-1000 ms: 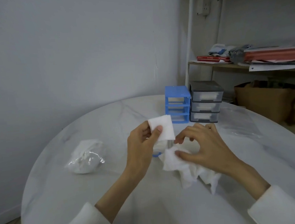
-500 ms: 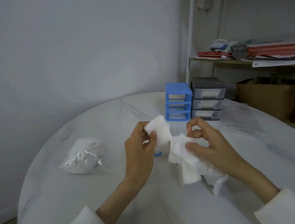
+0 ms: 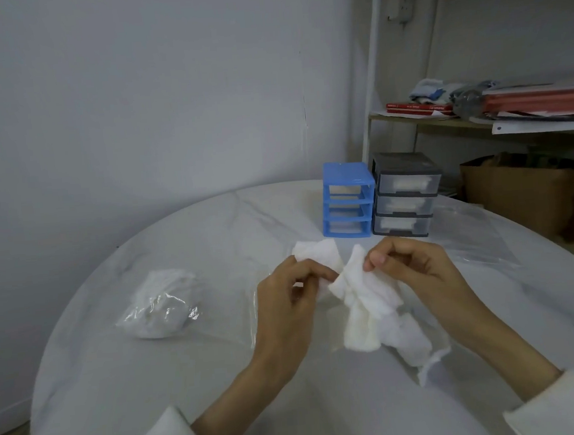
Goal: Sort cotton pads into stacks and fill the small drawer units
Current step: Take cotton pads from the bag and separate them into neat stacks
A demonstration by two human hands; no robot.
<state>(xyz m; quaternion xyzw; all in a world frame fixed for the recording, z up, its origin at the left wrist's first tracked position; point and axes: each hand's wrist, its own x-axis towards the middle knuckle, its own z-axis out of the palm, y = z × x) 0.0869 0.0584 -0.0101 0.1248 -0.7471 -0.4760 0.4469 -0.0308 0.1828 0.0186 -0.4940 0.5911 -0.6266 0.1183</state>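
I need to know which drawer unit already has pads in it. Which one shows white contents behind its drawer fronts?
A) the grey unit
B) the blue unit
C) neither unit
A: the grey unit shows white shapes behind its clear drawer fronts, while the blue unit beside it looks empty through its fronts.

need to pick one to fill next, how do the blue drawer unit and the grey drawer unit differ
The blue drawer unit has a bright blue frame; the grey drawer unit has a dark grey one. The grey unit's clear drawers show white contents, while the blue unit's look mostly empty, though that is hard to tell. The blue unit stands on the left, the grey on the right, touching or nearly so. Both are upright three-drawer units at the table's far edge.
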